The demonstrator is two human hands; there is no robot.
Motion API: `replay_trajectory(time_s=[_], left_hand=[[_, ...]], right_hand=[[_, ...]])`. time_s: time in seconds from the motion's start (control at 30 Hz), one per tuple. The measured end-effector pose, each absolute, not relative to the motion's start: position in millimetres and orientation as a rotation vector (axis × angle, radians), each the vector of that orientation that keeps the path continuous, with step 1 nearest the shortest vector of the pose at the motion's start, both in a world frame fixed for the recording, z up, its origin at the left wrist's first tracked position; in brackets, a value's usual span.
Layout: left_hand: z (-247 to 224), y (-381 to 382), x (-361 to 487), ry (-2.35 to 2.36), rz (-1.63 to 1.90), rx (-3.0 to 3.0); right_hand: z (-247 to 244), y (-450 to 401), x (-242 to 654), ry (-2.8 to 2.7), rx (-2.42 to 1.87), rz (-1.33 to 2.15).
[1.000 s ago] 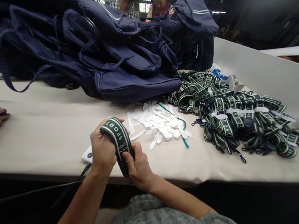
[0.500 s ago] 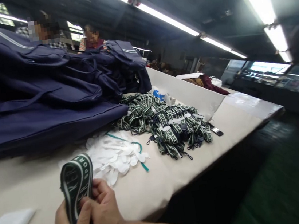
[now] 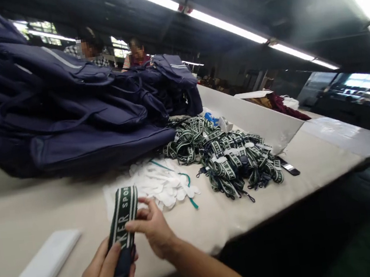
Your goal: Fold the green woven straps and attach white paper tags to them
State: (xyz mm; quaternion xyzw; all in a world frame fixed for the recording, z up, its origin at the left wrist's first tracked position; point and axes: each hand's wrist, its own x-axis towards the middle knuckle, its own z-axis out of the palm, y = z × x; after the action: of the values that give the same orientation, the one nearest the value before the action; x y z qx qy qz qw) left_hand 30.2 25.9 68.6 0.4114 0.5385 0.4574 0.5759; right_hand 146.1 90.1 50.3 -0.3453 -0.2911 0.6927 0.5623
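A folded dark green strap [image 3: 126, 216] with white stripes and lettering stands up from my left hand [image 3: 95, 275], which is closed around its lower, navy part. At its right edge, my right hand [image 3: 156, 228] pinches the strap between thumb and fingers. Just behind lies a heap of white fabric pieces [image 3: 169, 188] with a thin teal ribbon [image 3: 189, 188] across it. To the right is a pile of similar green-and-white straps [image 3: 222, 151], many bundled with white bands and bearing dark clips.
Navy bags [image 3: 100, 118] are heaped across the table's left and back. A long white flat object [image 3: 41, 268] lies at front left, a dark cord near it. A black item with a white label [image 3: 289, 166] sits by the straps, before a white partition [image 3: 250, 114]. Two people are beyond the bags.
The strap's loop has been flattened and its lettered face turned toward me. My right hand has shifted to its right edge. The view has swung left, showing more of the white flat object.
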Motion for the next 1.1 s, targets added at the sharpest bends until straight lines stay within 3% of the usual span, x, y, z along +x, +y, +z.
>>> replay_trajectory(time_s=[0.13, 0.27, 0.57, 0.8, 0.9, 1.1], left_hand=[[94, 18, 27, 1.102, 1.017, 0.873], [90, 11, 23, 0.960, 0.929, 0.824], [80, 3, 25, 1.048, 0.996, 0.999], [76, 7, 15, 0.600, 0.983, 0.926], [73, 8, 16, 0.604, 0.972, 0.899], [71, -7, 26, 0.924, 1.079, 0.880]], right_hand=[[74, 101, 156, -0.831, -0.586, 1.841], [81, 100, 154, -0.735, -0.334, 2.041], [89, 94, 125, -0.538, -0.291, 1.842], [102, 78, 135, -0.686, -0.028, 1.910], [95, 72, 141, -0.855, -0.011, 1.914], [76, 64, 144, -1.320, -0.285, 1.569]])
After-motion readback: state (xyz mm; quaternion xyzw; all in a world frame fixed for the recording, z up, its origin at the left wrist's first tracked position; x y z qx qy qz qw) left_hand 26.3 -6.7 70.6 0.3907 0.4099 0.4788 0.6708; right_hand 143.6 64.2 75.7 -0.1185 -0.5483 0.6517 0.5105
